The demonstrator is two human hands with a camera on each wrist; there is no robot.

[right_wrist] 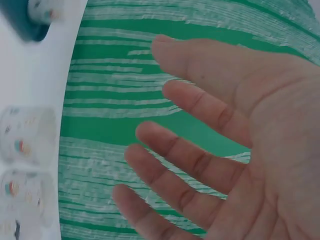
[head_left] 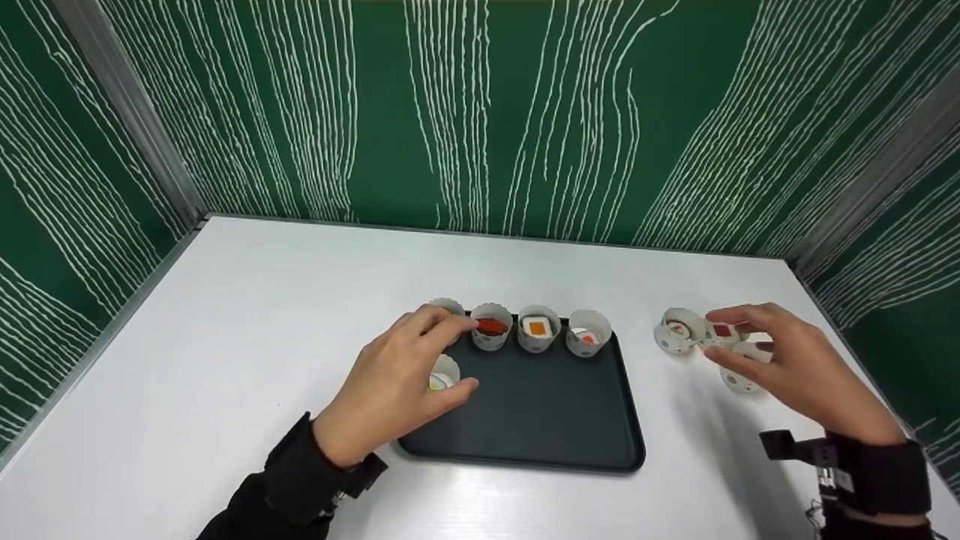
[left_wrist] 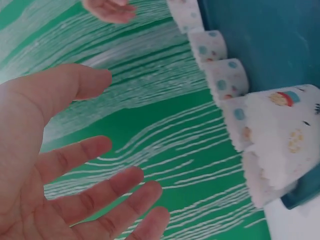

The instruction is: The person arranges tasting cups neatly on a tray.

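My left hand [head_left: 401, 379] hovers over the left side of a dark tray [head_left: 547, 412], thumb and fingers spread with nothing between them. Beneath it a small patterned paper cup [head_left: 446, 366] with a green and white piece is partly hidden. Along the tray's back edge stand several more cups, among them one with a red piece [head_left: 491, 327], one with a white and orange piece [head_left: 537, 328] and one with a white and red piece [head_left: 588, 337]. To the tray's right, my right hand [head_left: 795, 360] is held over a group of cups [head_left: 677, 341], its fingers apart and empty in the right wrist view.
The white table [head_left: 247, 322] runs back to green panels [head_left: 382, 112] with white wavy lines. Grey frame posts [head_left: 142, 105] stand at its corners. Beside the tray, the cup group on the right is partly covered by my right hand.
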